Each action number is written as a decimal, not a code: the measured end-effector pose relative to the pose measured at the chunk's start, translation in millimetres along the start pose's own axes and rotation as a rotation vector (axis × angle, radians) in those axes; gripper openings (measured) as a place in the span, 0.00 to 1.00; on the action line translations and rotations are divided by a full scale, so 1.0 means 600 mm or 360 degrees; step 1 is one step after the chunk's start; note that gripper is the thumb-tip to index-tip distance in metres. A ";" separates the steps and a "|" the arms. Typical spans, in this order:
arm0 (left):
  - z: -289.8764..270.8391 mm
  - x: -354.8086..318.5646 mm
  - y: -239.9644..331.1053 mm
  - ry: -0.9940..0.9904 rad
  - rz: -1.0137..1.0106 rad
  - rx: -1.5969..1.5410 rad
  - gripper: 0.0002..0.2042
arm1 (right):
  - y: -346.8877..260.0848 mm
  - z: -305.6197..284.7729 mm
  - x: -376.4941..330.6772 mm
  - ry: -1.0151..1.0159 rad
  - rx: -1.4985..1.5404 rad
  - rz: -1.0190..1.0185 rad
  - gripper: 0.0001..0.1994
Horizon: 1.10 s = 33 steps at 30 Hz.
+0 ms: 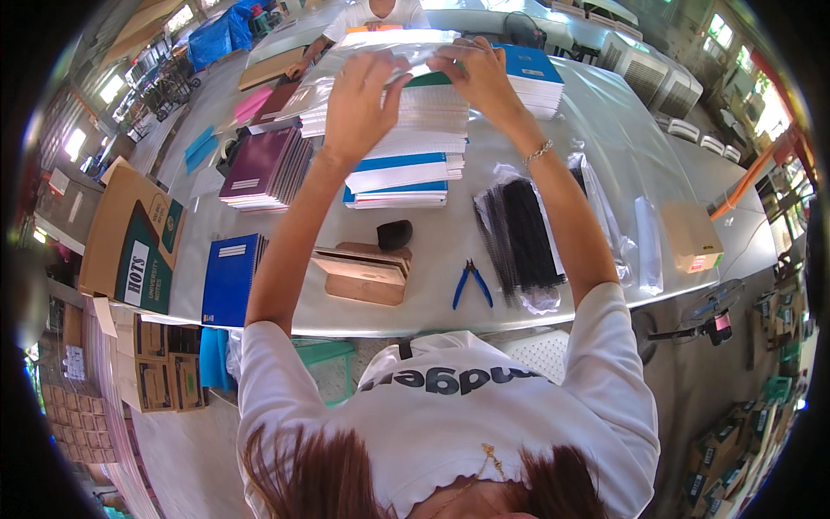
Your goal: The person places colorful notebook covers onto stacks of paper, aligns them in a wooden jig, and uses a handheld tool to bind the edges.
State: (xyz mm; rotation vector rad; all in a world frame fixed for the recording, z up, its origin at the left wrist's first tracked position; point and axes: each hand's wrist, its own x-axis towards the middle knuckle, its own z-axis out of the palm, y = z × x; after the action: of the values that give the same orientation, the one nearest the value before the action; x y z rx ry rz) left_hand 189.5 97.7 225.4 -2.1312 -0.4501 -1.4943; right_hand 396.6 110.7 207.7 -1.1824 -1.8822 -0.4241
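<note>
Both my arms stretch over the table to the top of a tall stack of white-paged notebooks [424, 117]. Clear plastic sheets [322, 76] lie over the stack and catch the light. My left hand [367, 97] is closed on the sheets, its fingers bent near their middle. Close by on the right, my right hand [481, 76] pinches the sheets' near edge; the exact grip of the fingertips is hard to make out. Blue-covered notebooks [399, 192] form the bottom of the stack. Beyond the right hand stands another pile of blue notebooks [526, 73].
Maroon notebooks [259, 166] and a blue spiral notebook [229, 278] lie left. Nearer are a wooden block [367, 272], blue-handled pliers [472, 285] and black spiral bindings [521, 229]. A carton [130, 238] stands at the left edge. Another person [380, 13] sits across the table.
</note>
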 end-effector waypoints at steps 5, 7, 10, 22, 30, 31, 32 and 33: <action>0.022 -0.040 0.032 -0.0526 -0.0173 -0.0363 0.11 | 0.008 -0.005 0.032 -0.0127 0.0726 0.0272 0.19; 0.047 -0.031 0.026 -0.0420 -0.0224 -0.0383 0.14 | 0.020 -0.012 0.045 -0.0194 0.0726 0.0356 0.21; 0.060 -0.020 -0.001 -0.0690 -0.0346 -0.0490 0.19 | 0.034 -0.016 0.055 -0.0233 0.0880 0.0344 0.21; 0.056 0.041 -0.077 -0.1431 -0.0589 -0.0768 0.16 | 0.047 0.004 0.050 -0.0133 0.1009 0.0370 0.21; 0.082 0.000 -0.051 -0.0743 0.0001 -0.0407 0.14 | 0.074 0.019 0.068 0.0060 0.1035 0.0429 0.14; 0.085 -0.008 -0.050 -0.0683 -0.0069 -0.0393 0.14 | 0.072 0.020 0.070 0.0068 0.1159 0.0485 0.14; 0.083 -0.006 -0.047 -0.0624 -0.0131 -0.0383 0.14 | 0.070 0.016 0.070 0.0118 0.1096 0.0513 0.13; 0.075 -0.005 -0.052 -0.0611 -0.0251 -0.0325 0.14 | 0.067 0.015 0.072 0.0175 0.1086 0.0495 0.13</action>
State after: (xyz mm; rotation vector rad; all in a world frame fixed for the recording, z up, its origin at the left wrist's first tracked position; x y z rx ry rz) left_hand 206.7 148.8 216.9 -2.6126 -0.6353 -1.2529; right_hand 418.2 161.0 231.3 -0.9269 -1.5212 0.3048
